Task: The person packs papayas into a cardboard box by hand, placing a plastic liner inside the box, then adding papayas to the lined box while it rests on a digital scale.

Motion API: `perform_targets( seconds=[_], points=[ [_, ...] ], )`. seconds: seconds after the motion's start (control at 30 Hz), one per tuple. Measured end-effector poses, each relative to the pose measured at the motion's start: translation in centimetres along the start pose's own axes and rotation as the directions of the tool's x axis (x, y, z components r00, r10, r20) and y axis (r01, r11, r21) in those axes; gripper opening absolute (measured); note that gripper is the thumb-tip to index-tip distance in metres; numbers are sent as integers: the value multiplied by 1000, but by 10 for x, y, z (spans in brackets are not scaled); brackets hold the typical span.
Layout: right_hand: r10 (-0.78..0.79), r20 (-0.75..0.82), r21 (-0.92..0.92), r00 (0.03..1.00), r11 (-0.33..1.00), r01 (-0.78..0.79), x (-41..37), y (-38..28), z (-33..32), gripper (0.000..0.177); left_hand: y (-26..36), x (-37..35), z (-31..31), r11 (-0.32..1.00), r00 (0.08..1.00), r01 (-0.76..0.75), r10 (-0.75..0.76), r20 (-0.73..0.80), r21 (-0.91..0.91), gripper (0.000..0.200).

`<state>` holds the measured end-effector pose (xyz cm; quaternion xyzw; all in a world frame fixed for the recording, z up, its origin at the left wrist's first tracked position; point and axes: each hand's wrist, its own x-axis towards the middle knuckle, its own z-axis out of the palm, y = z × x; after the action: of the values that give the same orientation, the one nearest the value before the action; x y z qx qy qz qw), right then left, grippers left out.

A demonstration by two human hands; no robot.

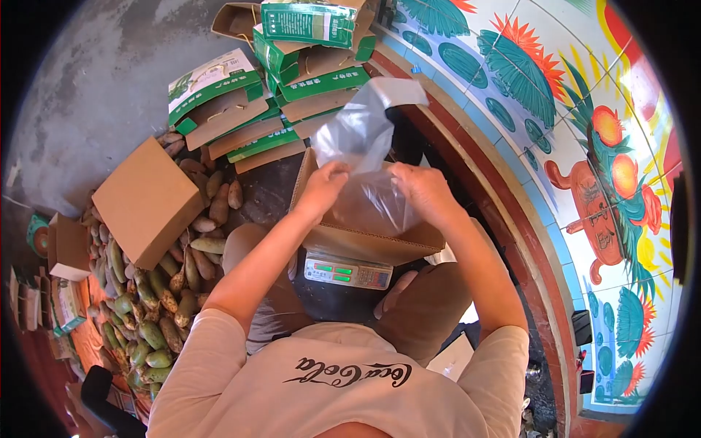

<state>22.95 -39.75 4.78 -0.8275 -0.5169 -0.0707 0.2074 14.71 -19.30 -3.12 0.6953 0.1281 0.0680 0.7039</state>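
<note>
Bag: over box
Left hand: fingers pinching bag, above box
Right hand: fingers pinching bag, above box
Scale: at box's near side
Tubers: left of box

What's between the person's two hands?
A clear plastic bag: the head view shows it between the left hand and the right hand, with both hands gripping it.

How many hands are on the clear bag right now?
2: the left hand at the left side of the clear bag, the right hand at its right side. No others visible.
</note>
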Motion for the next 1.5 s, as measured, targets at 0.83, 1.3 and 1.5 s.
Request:
perform_targets(
  seconds=[0.83, 1.3, 1.5],
  points=[
    [-61, 44, 257, 997, 965, 47, -46, -24, 43, 16, -4, -29, 39, 745, 886, 449, -443, 137, -493, 19],
    [296, 153, 130, 943, 940, -316, -53, -28, 45, 28, -21, -33, 36, 870, 944, 329, -307, 117, -369, 12],
    [217, -102, 65, 971, 975, -211, -51, -30, 70, 18, -20, -40, 37, 888, 955, 295, -287, 75, -352, 16]
  ],
)
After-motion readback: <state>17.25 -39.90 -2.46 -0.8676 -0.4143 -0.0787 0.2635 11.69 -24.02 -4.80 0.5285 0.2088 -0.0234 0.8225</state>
